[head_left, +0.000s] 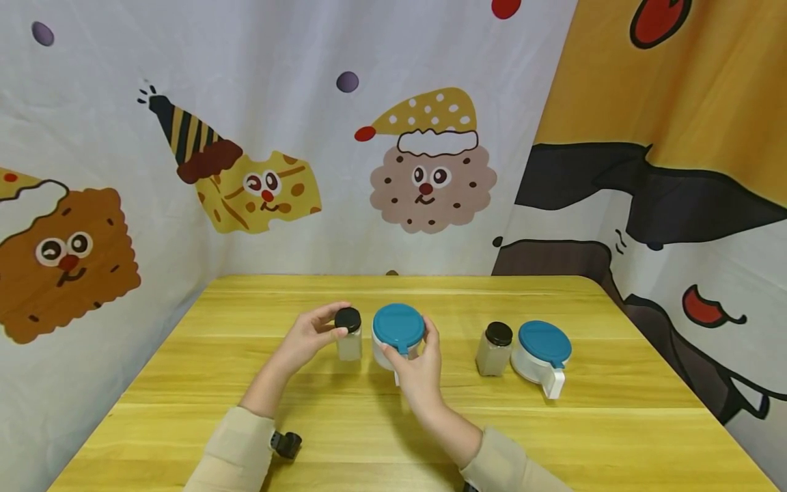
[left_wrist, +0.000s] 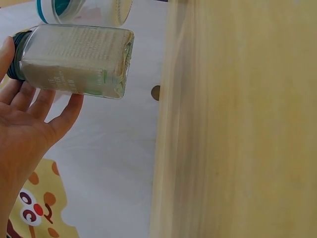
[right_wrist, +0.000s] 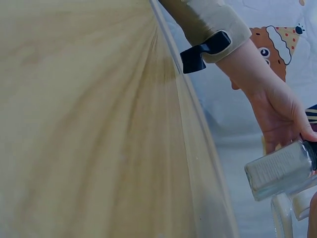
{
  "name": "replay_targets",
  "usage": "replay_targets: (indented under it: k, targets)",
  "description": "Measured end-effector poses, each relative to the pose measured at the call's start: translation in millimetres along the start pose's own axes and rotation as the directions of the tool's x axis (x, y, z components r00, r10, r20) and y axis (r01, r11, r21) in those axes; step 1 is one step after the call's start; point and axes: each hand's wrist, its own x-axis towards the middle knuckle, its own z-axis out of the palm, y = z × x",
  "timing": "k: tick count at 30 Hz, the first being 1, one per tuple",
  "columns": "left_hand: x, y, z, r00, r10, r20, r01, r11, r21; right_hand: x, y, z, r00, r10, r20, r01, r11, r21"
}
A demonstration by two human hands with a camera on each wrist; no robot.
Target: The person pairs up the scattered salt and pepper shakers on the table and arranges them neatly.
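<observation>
A clear square jar [head_left: 349,345] of pale powder has a black lid [head_left: 348,320], which my left hand [head_left: 307,338] pinches between thumb and fingers. In the left wrist view the jar [left_wrist: 79,59] is off the table, with backdrop visible below its base. Just right of it, my right hand [head_left: 421,372] grips a round white pot [head_left: 382,352] with a blue lid [head_left: 398,324], thumb in front and fingers round the right side. The pot's white handle [right_wrist: 282,215] points down in the right wrist view. Most of the right hand is outside that view.
A second black-lidded jar [head_left: 494,352] stands on the wooden table [head_left: 344,424], farther right. Beside it is another white pot [head_left: 529,367] with a blue lid and a handle towards me. A printed curtain [head_left: 295,82] hangs behind the table.
</observation>
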Motion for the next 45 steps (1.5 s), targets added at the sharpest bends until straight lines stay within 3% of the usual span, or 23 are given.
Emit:
replay_targets:
  k: [8, 18, 45]
  targets:
    - [-0.7, 0.2, 0.6, 1.000, -0.015, 0.008, 0.015, 1.000, 0.000, -0.9, 2.6, -0.5, 1.000, 0.008, -0.006, -0.008, 1.000, -0.008]
    - [-1.0, -0.7, 1.0, 1.000, -0.005, 0.021, 0.005, 1.000, -0.010, 8.1, 43.5, -0.2, 1.000, 0.010, -0.022, -0.010, 1.000, -0.020]
    - [-0.3, -6.7, 1.5, 0.998, -0.039, 0.045, 0.039, 0.999, -0.013, 3.1, 52.7, 1.6, 0.998, 0.033, -0.045, -0.034, 0.999, -0.016]
